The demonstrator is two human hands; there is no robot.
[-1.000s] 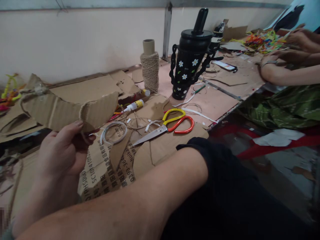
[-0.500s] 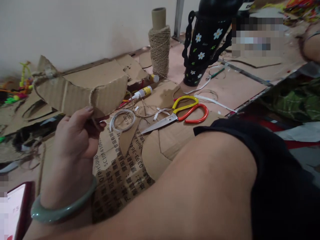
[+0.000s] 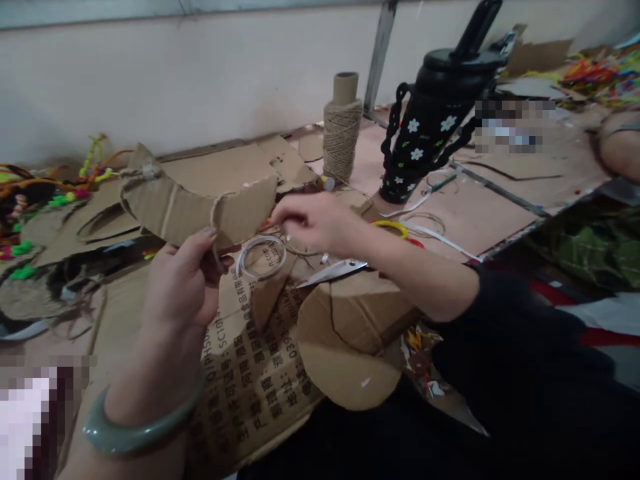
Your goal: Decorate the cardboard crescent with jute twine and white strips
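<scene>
My left hand (image 3: pixel 187 277) grips the lower edge of a curved corrugated cardboard piece (image 3: pixel 193 210) between thumb and fingers. Jute twine (image 3: pixel 215 212) loops over that piece and runs down into the grip. To its right, my right hand (image 3: pixel 317 223) has its fingers curled together near the cardboard's right tip. What those fingers hold, if anything, is hidden. Just below lies a coil of clear tubing or line (image 3: pixel 261 257). Scissors (image 3: pixel 340 270) with yellow and red handles are partly covered by my right forearm.
A spool of jute twine (image 3: pixel 343 137) stands near the wall, left of a black flowered tumbler (image 3: pixel 425 127). Printed cardboard (image 3: pixel 250 373) lies beneath my hands, with a rounded cutout (image 3: pixel 350 380) on it. Colourful bits (image 3: pixel 23 250) sit at left. Another person's arm (image 3: pixel 620 147) shows far right.
My right hand has come from below the view to above the scissors, covering where the glue bottle lay. My left hand still holds the cardboard. The view has tilted up.
</scene>
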